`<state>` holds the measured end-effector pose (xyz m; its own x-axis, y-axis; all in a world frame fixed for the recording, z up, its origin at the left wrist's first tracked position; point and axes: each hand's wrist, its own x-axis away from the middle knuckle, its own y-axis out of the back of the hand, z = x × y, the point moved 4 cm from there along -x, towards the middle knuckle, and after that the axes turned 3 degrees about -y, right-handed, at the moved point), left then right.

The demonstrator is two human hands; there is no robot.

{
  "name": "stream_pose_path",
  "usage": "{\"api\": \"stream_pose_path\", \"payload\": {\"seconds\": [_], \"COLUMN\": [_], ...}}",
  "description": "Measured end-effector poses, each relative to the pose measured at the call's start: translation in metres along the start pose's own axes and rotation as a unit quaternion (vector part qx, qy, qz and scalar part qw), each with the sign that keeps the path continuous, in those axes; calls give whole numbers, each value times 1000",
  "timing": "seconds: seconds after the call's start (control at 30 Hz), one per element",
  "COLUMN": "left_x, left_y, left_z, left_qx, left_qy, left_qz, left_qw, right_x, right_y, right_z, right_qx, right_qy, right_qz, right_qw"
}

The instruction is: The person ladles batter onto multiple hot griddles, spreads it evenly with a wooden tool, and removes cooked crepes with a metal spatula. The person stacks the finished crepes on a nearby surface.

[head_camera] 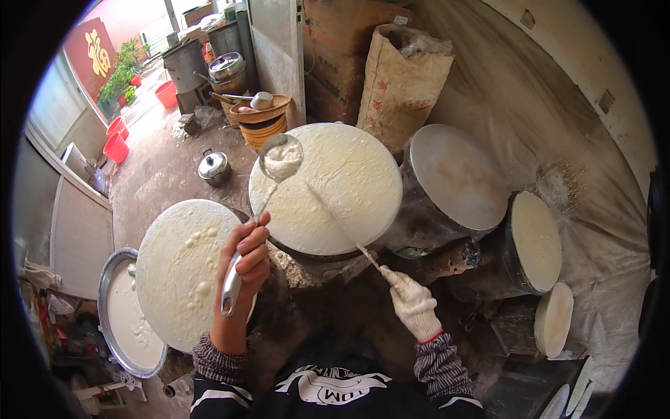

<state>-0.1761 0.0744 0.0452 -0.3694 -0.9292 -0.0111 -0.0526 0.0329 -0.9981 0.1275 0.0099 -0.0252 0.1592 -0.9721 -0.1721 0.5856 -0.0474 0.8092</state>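
My bare left hand (246,256) grips the handle of a metal ladle (266,201) and holds it up. Thick pale batter (282,158) fills the ladle's bowl, which hangs over the left edge of the middle round griddle. A thin layer of batter (335,194) coats that griddle from rim to rim. My right hand (414,304), in a white knit glove, holds a thin stick (368,256) that reaches over the griddle's near side; its far end is blurred. At the left, below my left hand, a second round sheet of batter (183,272) shows several bubbles.
A metal basin of batter (125,314) stands at far left. On the right are a griddle with a greyish surface (455,175), a smaller coated griddle (535,241) and a stack of round flatbreads (555,319). A lidded pot (213,166), wicker basket (264,111) and woven sack (400,84) stand beyond.
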Motion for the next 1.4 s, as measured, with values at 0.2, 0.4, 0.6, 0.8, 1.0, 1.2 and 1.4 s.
{"api": "stream_pose_path", "payload": {"seconds": [0.2, 0.4, 0.6, 0.8, 1.0, 1.2, 1.4], "left_x": [52, 127, 241, 373, 477, 553, 613], "left_y": [-17, -13, -15, -8, 33, 129, 202], "left_z": [-47, -75, -94, -96, -118, -175, -278], "left_qx": [-51, -78, -138, -220, -399, -406, -523], "left_qy": [-87, -155, -266, -354, -392, -335, -237], "left_qz": [27, 20, -48, -138, -403, -513, -613], "left_qw": [994, 985, 953, 899, 725, 678, 543], "right_x": [-55, -85, -57, 36, 107, 141, 145], "right_y": [18, -11, -4, -49, -92, -152, -287], "right_z": [-28, -46, -44, 8, 120, 250, 352], "right_qx": [-9, 214, 210, 5, -406, -377, -256], "right_qy": [-64, -47, -17, 102, -110, 55, 185], "right_qz": [-91, -42, -147, -45, 149, 243, 286], "right_qw": [994, 975, 966, 994, 895, 892, 905]}}
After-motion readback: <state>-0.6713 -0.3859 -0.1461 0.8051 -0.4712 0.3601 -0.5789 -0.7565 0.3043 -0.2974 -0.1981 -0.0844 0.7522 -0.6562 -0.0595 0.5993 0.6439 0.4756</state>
